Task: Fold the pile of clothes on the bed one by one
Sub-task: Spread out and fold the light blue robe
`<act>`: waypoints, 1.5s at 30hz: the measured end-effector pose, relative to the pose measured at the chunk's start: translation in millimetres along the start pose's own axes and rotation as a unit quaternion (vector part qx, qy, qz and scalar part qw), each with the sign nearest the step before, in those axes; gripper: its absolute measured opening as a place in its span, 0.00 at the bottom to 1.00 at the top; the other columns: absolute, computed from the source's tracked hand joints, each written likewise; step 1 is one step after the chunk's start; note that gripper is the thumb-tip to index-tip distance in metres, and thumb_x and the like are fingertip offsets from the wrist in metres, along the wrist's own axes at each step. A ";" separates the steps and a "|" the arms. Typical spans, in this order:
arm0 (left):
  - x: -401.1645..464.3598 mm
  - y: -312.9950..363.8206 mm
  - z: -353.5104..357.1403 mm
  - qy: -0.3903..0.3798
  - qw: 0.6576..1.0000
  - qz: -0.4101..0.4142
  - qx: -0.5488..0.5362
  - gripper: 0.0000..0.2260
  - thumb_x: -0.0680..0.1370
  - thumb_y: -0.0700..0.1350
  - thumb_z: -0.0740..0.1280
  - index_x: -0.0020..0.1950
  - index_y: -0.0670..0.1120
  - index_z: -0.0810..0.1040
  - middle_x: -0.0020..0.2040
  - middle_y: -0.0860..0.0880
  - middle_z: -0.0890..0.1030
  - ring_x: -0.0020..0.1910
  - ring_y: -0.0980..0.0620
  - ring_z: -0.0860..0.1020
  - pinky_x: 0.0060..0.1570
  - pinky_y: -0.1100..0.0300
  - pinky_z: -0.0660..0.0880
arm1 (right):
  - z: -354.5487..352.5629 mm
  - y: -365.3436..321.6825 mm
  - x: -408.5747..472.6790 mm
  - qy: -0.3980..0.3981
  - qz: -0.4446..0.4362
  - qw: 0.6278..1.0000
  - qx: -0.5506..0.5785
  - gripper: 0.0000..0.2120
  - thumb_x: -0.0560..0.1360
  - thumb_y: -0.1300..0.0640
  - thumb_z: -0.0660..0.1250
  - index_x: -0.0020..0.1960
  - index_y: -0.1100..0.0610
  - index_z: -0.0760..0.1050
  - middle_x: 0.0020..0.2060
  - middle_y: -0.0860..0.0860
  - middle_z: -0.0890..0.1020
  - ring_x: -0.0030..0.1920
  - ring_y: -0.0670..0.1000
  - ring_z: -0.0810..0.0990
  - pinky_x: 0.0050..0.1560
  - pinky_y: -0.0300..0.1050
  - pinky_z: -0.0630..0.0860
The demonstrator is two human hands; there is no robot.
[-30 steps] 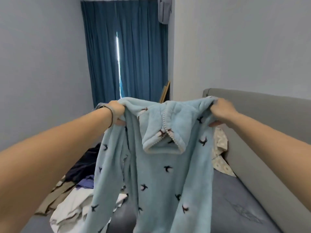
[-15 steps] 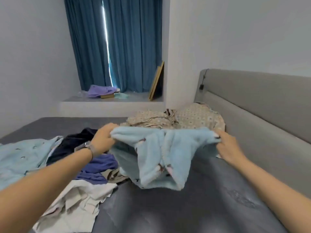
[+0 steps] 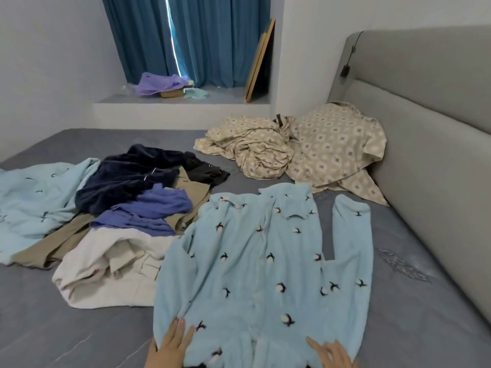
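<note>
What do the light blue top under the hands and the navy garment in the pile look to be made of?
Light blue top: seemingly plush fleece, matte and fuzzy, with a nubby nap and soft, thick edges. Navy garment: probably velour or velvet, going by the soft sheen along its folds; the weave is too small to confirm.

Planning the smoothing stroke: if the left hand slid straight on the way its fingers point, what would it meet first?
The left hand lies flat on the light blue pajama top, fingers pointing up the bed. It would probably just ride along the top's left side; depth is unclear.
</note>
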State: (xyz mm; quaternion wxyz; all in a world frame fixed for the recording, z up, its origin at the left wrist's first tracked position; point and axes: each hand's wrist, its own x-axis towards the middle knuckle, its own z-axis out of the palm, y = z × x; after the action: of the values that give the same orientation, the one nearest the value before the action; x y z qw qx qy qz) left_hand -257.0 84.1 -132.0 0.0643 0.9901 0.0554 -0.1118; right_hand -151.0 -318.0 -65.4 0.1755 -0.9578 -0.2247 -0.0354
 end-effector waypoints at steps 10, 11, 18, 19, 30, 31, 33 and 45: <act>-33.8 60.0 -50.1 -0.056 0.994 -0.092 0.018 0.29 0.82 0.37 0.48 0.78 0.56 0.41 0.79 0.51 0.40 0.77 0.53 0.41 0.74 0.44 0.50 | -6.0 -12.6 -53.1 -0.207 0.179 0.961 0.038 0.31 0.78 0.43 0.59 0.68 0.26 0.42 0.67 0.46 0.59 0.76 0.52 0.48 0.75 0.51 0.48; -33.0 61.8 -51.1 -0.053 0.994 -0.096 0.018 0.31 0.81 0.35 0.49 0.78 0.56 0.42 0.79 0.51 0.41 0.77 0.53 0.41 0.74 0.45 0.50 | -7.9 -16.2 -50.8 -0.192 0.182 0.963 0.049 0.30 0.78 0.43 0.60 0.71 0.29 0.47 0.66 0.47 0.61 0.75 0.52 0.50 0.75 0.50 0.50; -51.3 79.6 -38.0 0.143 0.975 -0.099 -0.135 0.34 0.64 0.29 0.65 0.64 0.58 0.72 0.59 0.46 0.75 0.63 0.40 0.73 0.54 0.39 0.72 | -3.5 -28.2 -60.0 -0.015 0.153 0.982 0.108 0.30 0.70 0.59 0.72 0.69 0.45 0.68 0.60 0.50 0.71 0.67 0.55 0.65 0.67 0.53 0.67; -53.3 87.8 -40.4 0.160 0.975 -0.105 -0.113 0.36 0.63 0.29 0.68 0.66 0.59 0.72 0.59 0.43 0.74 0.63 0.38 0.73 0.53 0.36 0.71 | -3.5 -31.6 -59.8 0.022 0.137 0.984 0.114 0.32 0.68 0.61 0.73 0.69 0.44 0.68 0.60 0.48 0.70 0.66 0.53 0.65 0.65 0.52 0.68; -77.0 104.6 -60.9 0.176 0.941 0.002 -0.289 0.11 0.75 0.49 0.61 0.50 0.68 0.73 0.44 0.70 0.76 0.53 0.63 0.73 0.68 0.41 0.51 | -9.5 -67.0 -59.7 0.031 0.093 0.950 0.296 0.06 0.67 0.53 0.65 0.35 0.44 0.70 0.35 0.42 0.75 0.43 0.50 0.72 0.42 0.40 0.65; -80.9 100.0 -60.1 0.170 0.942 0.014 -0.289 0.09 0.74 0.55 0.59 0.49 0.69 0.73 0.45 0.69 0.76 0.52 0.64 0.73 0.66 0.42 0.56 | -11.5 -67.4 -62.5 0.034 0.092 0.947 0.305 0.10 0.68 0.51 0.63 0.30 0.44 0.64 0.30 0.41 0.71 0.38 0.48 0.70 0.37 0.39 0.63; -88.3 93.3 -54.0 0.116 0.948 0.015 -0.296 0.14 0.70 0.63 0.53 0.48 0.66 0.75 0.46 0.65 0.77 0.51 0.62 0.73 0.65 0.42 0.60 | -17.8 -65.8 -69.4 0.025 0.092 0.952 0.291 0.16 0.70 0.50 0.61 0.28 0.48 0.57 0.25 0.43 0.65 0.31 0.42 0.65 0.32 0.37 0.58; -134.8 110.5 -48.5 -0.036 0.973 0.032 -0.227 0.10 0.73 0.57 0.58 0.46 0.75 0.66 0.51 0.58 0.72 0.51 0.57 0.73 0.58 0.54 0.71 | -46.1 -68.5 -121.0 -0.199 0.150 0.966 0.065 0.14 0.74 0.59 0.60 0.47 0.38 0.65 0.52 0.42 0.72 0.61 0.48 0.67 0.69 0.69 0.52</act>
State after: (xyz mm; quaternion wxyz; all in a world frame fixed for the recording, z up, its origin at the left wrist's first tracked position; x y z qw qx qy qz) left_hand -363.5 -30.9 -41.6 0.2925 0.9462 0.0456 -0.1303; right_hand -289.3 -327.5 -18.0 0.1922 -0.9549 -0.1107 0.1976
